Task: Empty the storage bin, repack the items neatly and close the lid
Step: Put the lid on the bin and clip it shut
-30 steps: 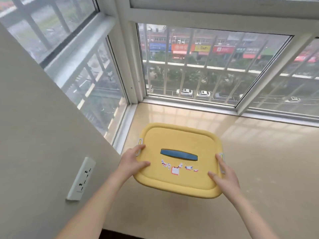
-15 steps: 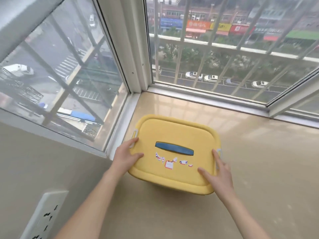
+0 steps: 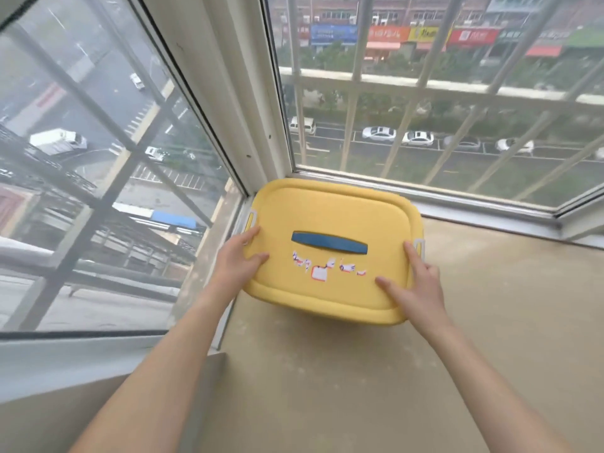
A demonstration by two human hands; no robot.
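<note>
At the corner of a bay window, where two glazed walls meet, a yellow bin (image 3: 331, 297) sits on a smooth beige stone sill (image 3: 490, 322), its far-left corner close against the white frame (image 3: 228, 93). Its lid (image 3: 333, 210) is on: matte yellow plastic, a rounded rectangle with a raised rim running round a flat panel. A long dark-blue handle (image 3: 329, 243), tapered at both ends, lies flat across the middle. Just nearer than the handle, torn sticker scraps (image 3: 318, 273) cling to the plastic, white with red and blue edges; no writing on them can be read. A pale latch (image 3: 250, 219) shows at the left edge of the lid and another (image 3: 419, 246) at the right.

Both bare forearms reach in from below. On the left hand (image 3: 237, 266), thumb and forefinger lie straight on the lid's left edge, the forefinger reaching toward that latch. On the right hand (image 3: 420, 289), thumb and forefinger rest flat on the right edge, pinching nothing. The other fingers of each hand drop past the rim, out of sight.

Outside, beyond pale bars, white cars (image 3: 379, 133) stand parked along a street. Shop signs (image 3: 389, 34) in blue, orange, yellow and red are too blurred to read.
</note>
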